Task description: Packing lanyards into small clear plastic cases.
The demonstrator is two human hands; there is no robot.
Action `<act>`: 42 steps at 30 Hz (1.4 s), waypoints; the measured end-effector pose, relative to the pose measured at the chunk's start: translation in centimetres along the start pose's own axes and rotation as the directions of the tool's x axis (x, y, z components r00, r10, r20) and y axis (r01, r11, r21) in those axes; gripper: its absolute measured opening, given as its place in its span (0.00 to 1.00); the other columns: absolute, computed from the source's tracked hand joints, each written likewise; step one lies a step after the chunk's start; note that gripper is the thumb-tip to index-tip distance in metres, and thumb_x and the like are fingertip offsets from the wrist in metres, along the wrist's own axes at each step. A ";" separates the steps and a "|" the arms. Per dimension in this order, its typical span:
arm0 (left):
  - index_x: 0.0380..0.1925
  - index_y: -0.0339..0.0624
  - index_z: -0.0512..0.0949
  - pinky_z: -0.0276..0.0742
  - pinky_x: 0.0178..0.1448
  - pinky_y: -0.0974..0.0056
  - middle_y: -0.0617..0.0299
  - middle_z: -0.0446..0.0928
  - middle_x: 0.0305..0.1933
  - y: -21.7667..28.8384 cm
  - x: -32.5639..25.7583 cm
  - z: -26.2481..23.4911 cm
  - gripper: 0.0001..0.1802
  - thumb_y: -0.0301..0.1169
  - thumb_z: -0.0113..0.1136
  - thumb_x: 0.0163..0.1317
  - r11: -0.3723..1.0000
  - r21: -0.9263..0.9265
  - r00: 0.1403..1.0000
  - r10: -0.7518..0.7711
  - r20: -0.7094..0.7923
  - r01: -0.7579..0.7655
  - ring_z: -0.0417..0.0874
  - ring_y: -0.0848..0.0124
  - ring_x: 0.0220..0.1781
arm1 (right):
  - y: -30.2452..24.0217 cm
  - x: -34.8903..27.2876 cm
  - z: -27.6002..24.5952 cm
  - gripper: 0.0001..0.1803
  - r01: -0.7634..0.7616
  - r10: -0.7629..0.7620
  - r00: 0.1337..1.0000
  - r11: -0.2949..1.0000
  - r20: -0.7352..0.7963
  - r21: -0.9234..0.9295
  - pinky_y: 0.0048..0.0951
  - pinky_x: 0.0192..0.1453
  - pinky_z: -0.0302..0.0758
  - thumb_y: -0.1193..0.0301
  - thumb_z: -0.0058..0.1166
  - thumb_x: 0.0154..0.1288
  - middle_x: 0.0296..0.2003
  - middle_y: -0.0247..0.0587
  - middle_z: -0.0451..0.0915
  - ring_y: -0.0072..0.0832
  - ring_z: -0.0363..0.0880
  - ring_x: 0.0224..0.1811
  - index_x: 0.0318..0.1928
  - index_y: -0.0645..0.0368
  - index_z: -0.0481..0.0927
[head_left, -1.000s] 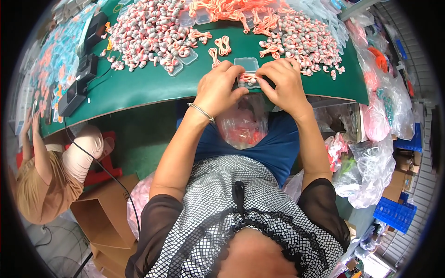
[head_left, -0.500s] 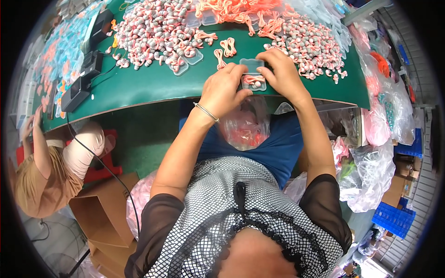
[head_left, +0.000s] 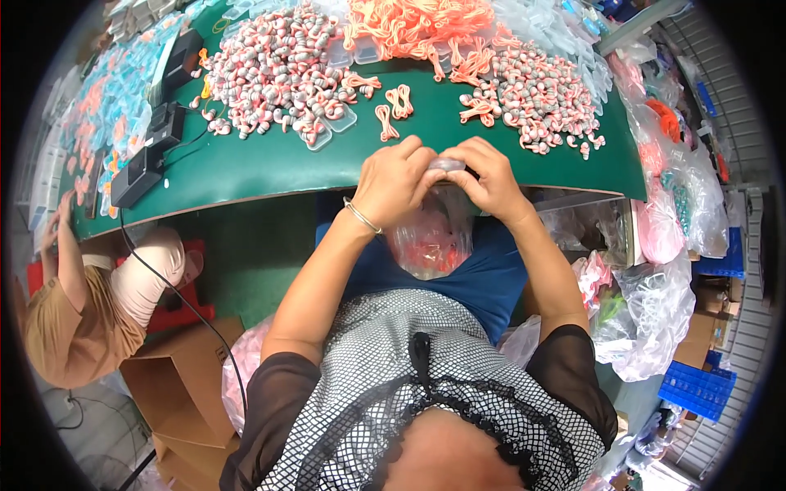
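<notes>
Between both hands, at the table's near edge, I hold a small clear plastic case [head_left: 446,164], its lid now folded over. My left hand [head_left: 395,182] grips its left end with fingers and thumb. On the right end, my right hand [head_left: 491,182] pinches it the same way. The fingers hide much of the case, and its contents do not show clearly. Just beyond my left hand lie two bundles of orange cord, one nearer [head_left: 386,122] and one farther [head_left: 400,101].
Pink-and-grey earbud-like pieces form a left heap [head_left: 274,69] and a right heap [head_left: 544,94]. An orange cord pile [head_left: 417,24] lies between them on the green table [head_left: 270,168]. Black devices [head_left: 139,173] stand left. A plastic bag [head_left: 430,237] rests at my lap; another person [head_left: 82,315] sits left.
The case was open on the table with orange cord and a round piece inside. Its lid is folded over now, and both hands have lifted it and drawn it toward me.
</notes>
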State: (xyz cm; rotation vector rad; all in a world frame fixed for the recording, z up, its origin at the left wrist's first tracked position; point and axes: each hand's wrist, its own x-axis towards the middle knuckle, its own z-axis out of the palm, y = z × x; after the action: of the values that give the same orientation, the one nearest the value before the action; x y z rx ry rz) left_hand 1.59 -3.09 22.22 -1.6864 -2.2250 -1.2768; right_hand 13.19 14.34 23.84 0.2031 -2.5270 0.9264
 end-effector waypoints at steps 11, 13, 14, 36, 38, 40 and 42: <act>0.32 0.45 0.79 0.70 0.37 0.57 0.63 0.73 0.30 3.5 -2.9 3.0 0.15 0.43 0.69 0.53 0.955 0.138 0.964 0.257 0.067 -0.264 0.77 0.64 0.35 | 1.9 7.1 -5.9 0.11 -0.351 0.336 0.936 0.899 0.100 0.262 0.25 0.44 0.80 0.73 0.62 0.65 0.41 0.37 0.83 0.21 0.82 0.40 0.46 0.63 0.84; 0.32 0.45 0.79 0.69 0.37 0.58 0.63 0.73 0.30 4.2 -3.1 3.2 0.15 0.42 0.69 0.52 0.959 0.112 0.963 0.253 0.090 -0.262 0.77 0.64 0.35 | 3.6 8.9 -5.6 0.11 -0.325 0.326 0.945 0.933 0.016 0.156 0.24 0.49 0.78 0.74 0.59 0.67 0.43 0.35 0.84 0.21 0.81 0.44 0.49 0.62 0.84; 0.32 0.45 0.79 0.69 0.38 0.58 0.63 0.73 0.30 4.2 -3.1 3.1 0.15 0.42 0.70 0.52 0.964 0.084 0.963 0.243 0.119 -0.253 0.77 0.64 0.35 | 4.0 9.8 -5.2 0.11 -0.294 0.298 0.954 0.949 -0.018 0.112 0.25 0.49 0.77 0.75 0.59 0.67 0.43 0.36 0.84 0.22 0.82 0.45 0.49 0.61 0.84; 0.40 0.40 0.79 0.72 0.41 0.55 0.55 0.75 0.35 -2.3 0.7 -2.0 0.09 0.22 0.62 0.59 0.985 0.098 0.976 -0.120 -0.183 0.139 0.77 0.57 0.38 | 27.4 20.3 -21.3 0.35 -0.476 0.270 0.763 0.850 -0.588 -0.226 0.38 0.63 0.74 0.46 0.64 0.57 0.54 0.53 0.82 0.43 0.80 0.58 0.57 0.58 0.81; 0.40 0.40 0.79 0.72 0.41 0.55 0.56 0.75 0.33 -2.1 0.7 -2.4 0.09 0.21 0.62 0.58 0.981 0.118 0.977 -0.136 -0.164 0.156 0.77 0.57 0.36 | 29.8 20.4 -22.8 0.44 -0.647 0.500 0.689 0.751 -0.525 -0.134 0.38 0.67 0.70 0.41 0.62 0.57 0.62 0.57 0.76 0.46 0.75 0.64 0.65 0.61 0.75; 0.39 0.38 0.79 0.71 0.37 0.56 0.54 0.74 0.30 -2.0 0.9 -2.7 0.09 0.18 0.62 0.58 0.976 0.129 0.975 -0.153 -0.161 0.175 0.75 0.55 0.32 | 32.0 21.6 -23.2 0.47 -0.668 0.548 0.685 0.736 -0.480 -0.113 0.39 0.69 0.68 0.39 0.60 0.57 0.63 0.57 0.74 0.46 0.73 0.66 0.66 0.62 0.72; 0.40 0.38 0.79 0.71 0.36 0.56 0.55 0.75 0.30 -2.0 0.8 -2.8 0.10 0.19 0.62 0.58 0.972 0.133 0.973 -0.173 -0.151 0.193 0.76 0.56 0.31 | 34.0 23.0 -23.2 0.50 -0.688 0.595 0.680 0.720 -0.428 -0.091 0.39 0.71 0.66 0.37 0.59 0.57 0.65 0.58 0.72 0.47 0.71 0.69 0.68 0.63 0.70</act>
State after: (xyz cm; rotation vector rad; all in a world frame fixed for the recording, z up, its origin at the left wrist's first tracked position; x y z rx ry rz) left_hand -1.53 -4.34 23.34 -1.3260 -2.3713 -1.1896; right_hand -8.81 55.55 30.24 -0.9358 -2.3158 0.7659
